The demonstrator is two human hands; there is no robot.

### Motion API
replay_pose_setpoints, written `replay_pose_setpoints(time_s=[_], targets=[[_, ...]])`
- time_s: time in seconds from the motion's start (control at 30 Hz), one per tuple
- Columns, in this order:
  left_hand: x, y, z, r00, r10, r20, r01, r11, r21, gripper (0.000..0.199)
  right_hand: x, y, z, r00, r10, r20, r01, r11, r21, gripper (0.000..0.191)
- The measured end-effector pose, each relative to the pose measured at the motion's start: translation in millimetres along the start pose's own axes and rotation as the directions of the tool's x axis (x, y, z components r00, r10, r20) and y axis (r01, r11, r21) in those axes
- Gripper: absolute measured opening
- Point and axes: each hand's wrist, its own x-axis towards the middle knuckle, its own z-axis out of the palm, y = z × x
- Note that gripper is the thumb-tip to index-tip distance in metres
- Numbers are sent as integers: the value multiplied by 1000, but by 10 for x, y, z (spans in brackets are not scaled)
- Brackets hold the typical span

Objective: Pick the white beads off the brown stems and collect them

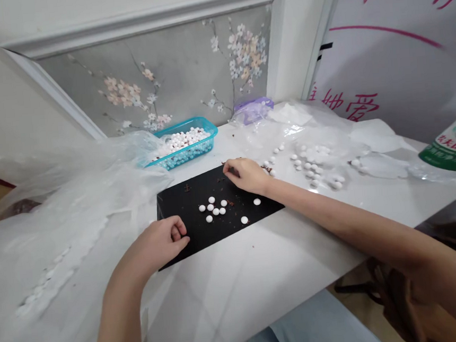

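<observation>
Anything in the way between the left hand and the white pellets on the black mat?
Nothing blocks it. The left hand lies at the near edge of the black mat, and only bare mat and a few brown crumbs separate it from the white pellets.

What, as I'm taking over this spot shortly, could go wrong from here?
The loose white round pieces on the black mat might roll off if the mat gets bumped, with the left hand at its near edge. Brown crumbs lie among them and could get mixed in. The right hand is close to more pieces on the plastic sheet and might scatter them.
</observation>
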Motion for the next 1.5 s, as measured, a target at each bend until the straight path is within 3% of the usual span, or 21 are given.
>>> replay_pose_setpoints(time_s=[0.13,0.27,0.53,0.63,0.73,0.83,0.9,1.0,1.1,1.3,1.5], targets=[[19,-33,20,999,22,30,-22,1000,8,11,-161,-78,-65,997,66,32,-70,990,120,8],[68,-98,12,1000,-8,-25,8,1000,-20,17,-228,-84,-49,997,78,12,-79,978,192,10],[73,-69,-21,994,-43,-98,37,997,-61,25,-245,0,11,1000,29,11,-30,993,112,15],[82,-1,-11,980,4,-198,-15,998,-54,23,-257,20,16,1000,-12,-13,14,995,101,15],[125,138,86,928,42,-370,-103,984,-146,22,-260,36,15,996,-76,-47,83,983,162,13],[176,337,293,887,28,-461,-259,856,-448,23,-261,32,21,988,-131,-85,148,956,255,12],[200,464,458,899,23,-437,-340,665,-665,25,-266,6,27,983,-139,-117,169,938,304,12],[223,583,657,936,30,-352,-326,455,-828,23,-284,-63,26,983,-115,-140,159,919,362,11],[237,602,732,951,-13,-310,-283,372,-884,20,-306,-133,22,989,-70,-128,119,897,425,14],[246,549,659,959,-98,-264,-238,218,-946,21,-356,-208,62,994,-40,-98,85,851,518,13],[269,486,631,974,-69,-218,-204,166,-965,20,-404,-287,65,998,-54,-31,62,849,525,10]])
